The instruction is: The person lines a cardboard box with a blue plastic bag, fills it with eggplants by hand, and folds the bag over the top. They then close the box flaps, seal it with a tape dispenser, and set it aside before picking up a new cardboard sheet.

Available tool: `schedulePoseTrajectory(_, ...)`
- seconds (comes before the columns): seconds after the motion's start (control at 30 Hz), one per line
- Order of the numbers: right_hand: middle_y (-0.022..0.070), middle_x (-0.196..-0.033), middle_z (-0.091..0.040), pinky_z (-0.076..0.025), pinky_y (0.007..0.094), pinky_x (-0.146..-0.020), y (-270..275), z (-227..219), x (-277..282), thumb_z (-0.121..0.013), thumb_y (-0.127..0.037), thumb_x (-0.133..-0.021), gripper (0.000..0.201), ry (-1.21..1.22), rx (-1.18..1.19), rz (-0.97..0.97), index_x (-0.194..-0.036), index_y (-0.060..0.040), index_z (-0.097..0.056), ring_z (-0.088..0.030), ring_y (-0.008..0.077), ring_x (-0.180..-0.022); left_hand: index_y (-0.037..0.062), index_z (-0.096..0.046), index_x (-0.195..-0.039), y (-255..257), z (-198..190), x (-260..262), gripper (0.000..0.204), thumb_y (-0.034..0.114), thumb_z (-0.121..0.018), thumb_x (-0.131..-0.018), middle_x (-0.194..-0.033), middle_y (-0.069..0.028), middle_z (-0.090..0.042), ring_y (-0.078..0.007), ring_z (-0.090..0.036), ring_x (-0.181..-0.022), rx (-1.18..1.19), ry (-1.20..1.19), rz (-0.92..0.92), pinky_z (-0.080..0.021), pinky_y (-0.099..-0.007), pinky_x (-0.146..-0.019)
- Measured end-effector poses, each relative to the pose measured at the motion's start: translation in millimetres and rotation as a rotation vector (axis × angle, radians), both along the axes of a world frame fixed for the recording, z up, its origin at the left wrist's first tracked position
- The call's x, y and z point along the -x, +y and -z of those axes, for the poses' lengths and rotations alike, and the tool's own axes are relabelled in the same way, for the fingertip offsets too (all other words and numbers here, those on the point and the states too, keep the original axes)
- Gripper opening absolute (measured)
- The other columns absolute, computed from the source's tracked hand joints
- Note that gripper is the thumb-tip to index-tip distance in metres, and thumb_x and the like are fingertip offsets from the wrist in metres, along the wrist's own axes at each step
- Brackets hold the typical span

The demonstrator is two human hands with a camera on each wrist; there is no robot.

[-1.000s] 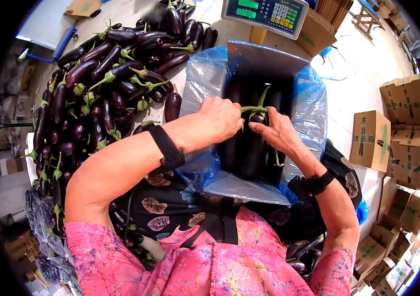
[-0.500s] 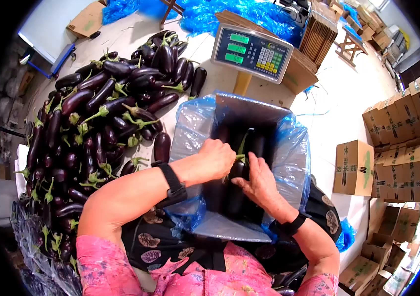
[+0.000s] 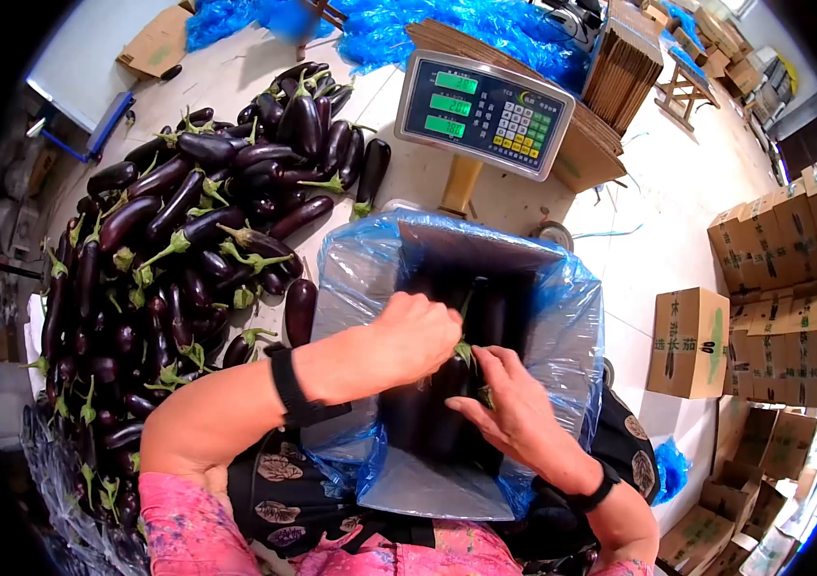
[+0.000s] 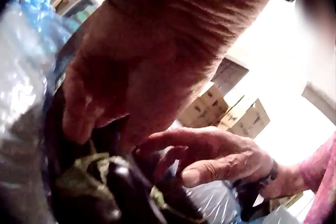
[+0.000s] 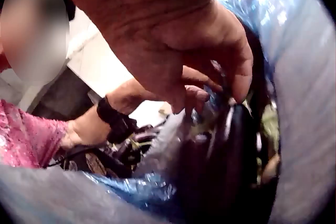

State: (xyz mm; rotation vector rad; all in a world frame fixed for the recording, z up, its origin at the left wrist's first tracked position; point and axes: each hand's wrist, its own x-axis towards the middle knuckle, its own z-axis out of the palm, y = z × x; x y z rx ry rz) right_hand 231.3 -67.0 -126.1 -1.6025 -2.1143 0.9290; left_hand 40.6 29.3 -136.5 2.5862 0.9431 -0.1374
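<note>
Eggplants heaped left of my box are glossy dark purple with green stems. The box liner is translucent blue. My sleeve is pink, floral-patterned. Beyond the box, the scale shows green digits; cartons to its right are brown.

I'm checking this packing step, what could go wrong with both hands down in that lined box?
The eggplant stands upright among others in the box; pressed by the left hand and right hand, its skin might bruise. Its green stem could tear the thin blue liner. The box sits against the person's lap and may tip.
</note>
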Motion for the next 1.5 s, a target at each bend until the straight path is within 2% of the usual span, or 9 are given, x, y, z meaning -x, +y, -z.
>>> schedulePoseTrajectory(0.1,0.0174,-0.124,-0.060,-0.055,0.0350,-0.075,13,-40,-12,-0.077,-0.019,-0.084,0.050,0.044,-0.075,0.080,-0.128,-0.0035,-0.059,-0.066,0.0310,-0.097,0.0048,-0.053,-0.103,8,-29,8,0.027,0.024,-0.067,-0.090,-0.083,-0.0181,-0.065,-0.0433,-0.065,-0.076,0.046,-0.187,-0.083,-0.051,-0.0537,-0.065)
schedulePoseTrajectory(0.13,0.0203,-0.124,-0.059,-0.053,0.0411,-0.087,19,-51,-15,-0.075,-0.016,-0.085,0.048,0.103,-0.073,0.140,-0.126,0.0003,-0.057,-0.063,0.0385,-0.105,0.0046,-0.053,-0.103,9,-35,11,0.028,0.024,-0.068,-0.090,-0.083,-0.0183,-0.065,-0.0432,-0.065,-0.076,0.067,-0.170,-0.084,-0.051,-0.0534,-0.065)
schedulePoseTrajectory(0.3,0.0180,-0.129,-0.058,-0.055,0.0361,-0.083,33,-54,-39,-0.073,-0.012,-0.086,0.044,0.117,-0.215,0.348,-0.127,-0.0011,-0.059,-0.063,0.0304,-0.107,0.0038,-0.055,-0.101,10,-37,22,0.028,0.025,-0.069,-0.089,-0.083,-0.0190,-0.065,-0.0430,-0.065,-0.077,0.107,-0.128,-0.069,-0.051,-0.0524,-0.065)
schedulePoseTrajectory(0.77,0.0174,-0.138,-0.053,-0.052,0.0391,-0.092,38,-37,-54,-0.070,-0.024,-0.091,0.048,0.044,-0.182,0.398,-0.133,-0.0043,-0.056,-0.057,0.0320,-0.120,0.0023,-0.058,-0.101,22,-29,35,0.029,0.025,-0.069,-0.088,-0.082,-0.0193,-0.066,-0.0424,-0.065,-0.079,0.075,-0.169,-0.121,-0.052,-0.0519,-0.067)
schedulePoseTrajectory(1.0,0.0147,-0.135,-0.055,-0.051,0.0375,-0.090,40,-48,-40,-0.068,-0.014,-0.090,0.043,0.053,-0.180,0.372,-0.130,-0.0037,-0.059,-0.057,0.0292,-0.120,0.0037,-0.061,-0.112,34,-33,55,0.035,0.029,-0.067,-0.089,-0.090,-0.0190,-0.068,-0.0412,-0.065,-0.087,0.080,-0.202,-0.095,-0.051,-0.0512,-0.076)
schedulePoseTrajectory(1.1,0.0122,-0.134,-0.057,-0.049,0.0351,-0.091,39,-44,-36,-0.067,-0.009,-0.089,0.040,0.103,-0.145,0.391,-0.129,-0.0028,-0.060,-0.058,0.0258,-0.120,0.0040,-0.063,-0.114,41,-28,98,0.036,0.031,-0.065,-0.091,-0.093,-0.0172,-0.069,-0.0382,-0.065,-0.088,-0.078,-0.476,-0.196,-0.050,-0.0469,-0.078)
schedulePoseTrajectory(1.2,0.0103,-0.135,-0.057,-0.049,0.0324,-0.088,38,-30,-39,-0.065,-0.007,-0.090,0.039,0.127,-0.116,0.338,-0.128,-0.0029,-0.060,-0.058,0.0229,-0.118,0.0010,-0.066,-0.111,29,-58,159,0.035,0.029,-0.065,-0.091,-0.087,-0.0162,-0.072,-0.0309,-0.070,-0.078,0.140,-0.415,-0.385,-0.053,-0.0424,-0.072)
schedulePoseTrajectory(1.33,0.0082,-0.130,-0.057,-0.048,0.0316,-0.087,41,-7,-43,-0.063,-0.014,-0.095,0.039,0.091,-0.046,0.168,-0.133,-0.0051,-0.056,-0.057,0.0212,-0.113,-0.0007,-0.066,-0.117,-21,-52,264,0.035,0.027,-0.059,-0.095,-0.087,-0.0100,-0.071,-0.0154,-0.069,-0.078,0.648,-0.677,-0.938,-0.056,-0.0302,-0.069)
schedulePoseTrajectory(1.5,0.0061,-0.123,-0.059,-0.047,0.0269,-0.076,47,9,-19,-0.064,-0.016,-0.094,0.039,0.028,-0.003,0.022,-0.130,-0.0022,-0.057,-0.059,0.0157,-0.096,0.0000,-0.066,-0.105,-136,3,388,0.025,0.022,-0.057,-0.096,-0.079,-0.0049,-0.067,-0.0138,-0.064,-0.069,0.351,-0.505,-1.161,-0.054,-0.0289,-0.064)
